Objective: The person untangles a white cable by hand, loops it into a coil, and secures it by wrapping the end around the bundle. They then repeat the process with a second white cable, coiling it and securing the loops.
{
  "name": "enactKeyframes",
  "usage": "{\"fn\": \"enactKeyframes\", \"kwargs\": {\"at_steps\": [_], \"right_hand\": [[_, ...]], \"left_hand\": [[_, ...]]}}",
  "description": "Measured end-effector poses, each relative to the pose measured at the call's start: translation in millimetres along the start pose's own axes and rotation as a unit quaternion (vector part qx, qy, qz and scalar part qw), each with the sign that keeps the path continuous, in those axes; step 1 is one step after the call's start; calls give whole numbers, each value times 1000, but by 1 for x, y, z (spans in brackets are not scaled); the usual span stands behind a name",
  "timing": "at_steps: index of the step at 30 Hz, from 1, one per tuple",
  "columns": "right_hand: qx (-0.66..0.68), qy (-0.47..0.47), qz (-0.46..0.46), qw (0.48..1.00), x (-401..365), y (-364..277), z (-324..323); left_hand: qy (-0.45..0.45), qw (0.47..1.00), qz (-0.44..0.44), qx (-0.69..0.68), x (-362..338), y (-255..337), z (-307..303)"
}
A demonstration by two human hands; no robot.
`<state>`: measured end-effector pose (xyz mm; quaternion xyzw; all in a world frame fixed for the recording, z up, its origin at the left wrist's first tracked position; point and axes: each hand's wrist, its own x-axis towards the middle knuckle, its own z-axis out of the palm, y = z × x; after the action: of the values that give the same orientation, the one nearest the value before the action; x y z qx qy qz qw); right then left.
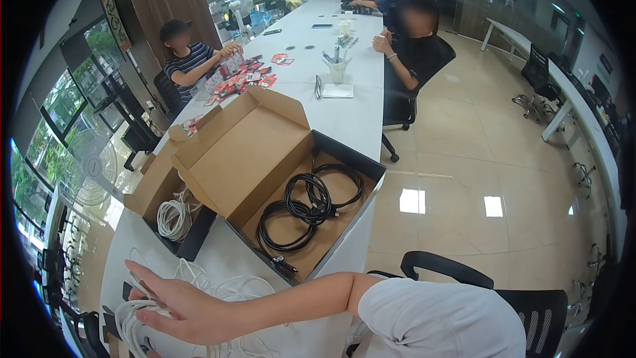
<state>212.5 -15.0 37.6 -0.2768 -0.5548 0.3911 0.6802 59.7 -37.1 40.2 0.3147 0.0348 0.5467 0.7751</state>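
My right hand [183, 309] reaches across from the right, its fingers closed around loops of white cable [129, 323] at the near left of the table. More white cable [232, 285] lies loosely tangled behind the wrist. Of my left hand, at most a sliver of skin shows at the bottom edge; its fingers are hidden. Just beyond my forearm stands an open cardboard box [248, 152] with coiled black cables [308, 209] inside. Left of it, a smaller open box [187, 242] holds a coiled white cable [175, 220].
The long white table [265, 46] carries a pile of red and black packets [242, 81], a cup of pens [336, 69] and phones. People sit along both sides. A black office chair [530, 301] stands to my right, and a fan [93, 167] at the left.
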Motion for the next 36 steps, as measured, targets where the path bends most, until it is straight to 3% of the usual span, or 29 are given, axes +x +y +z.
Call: {"fn": "enactKeyframes", "kwargs": {"at_steps": [8,13,15,17,19,21,24,27,30,32,33,36], "right_hand": [[-134,-12,-82,987,1,18,2],[-73,-7,-63,995,1,3,-2],[-63,-12,-59,996,0,-2,-4],[-71,-22,-43,996,-2,-9,-2],[-75,-24,-50,996,-5,-14,4],[-132,-46,-97,985,-8,-16,7],[-205,-73,-101,971,-14,-14,15],[-226,-132,-38,964,-19,-18,18],[-237,-149,2,960,-23,-20,21],[-259,-156,28,953,-23,-21,23],[-259,-153,24,953,-22,-21,23],[-265,-152,16,952,-20,-18,23]], "left_hand": [[57,997,-23,53,3,8,2],[57,997,-5,58,10,2,-20],[-127,984,-50,112,27,17,-93],[-79,979,-39,185,25,19,-89],[204,945,34,254,17,-5,-55],[219,917,95,318,24,-18,-27],[90,942,60,317,34,-7,-46],[132,861,25,490,32,10,-75],[143,839,0,525,30,14,-70],[94,787,84,604,34,7,-83],[111,820,82,555,36,1,-81],[110,836,92,530,40,-1,-85]]}}
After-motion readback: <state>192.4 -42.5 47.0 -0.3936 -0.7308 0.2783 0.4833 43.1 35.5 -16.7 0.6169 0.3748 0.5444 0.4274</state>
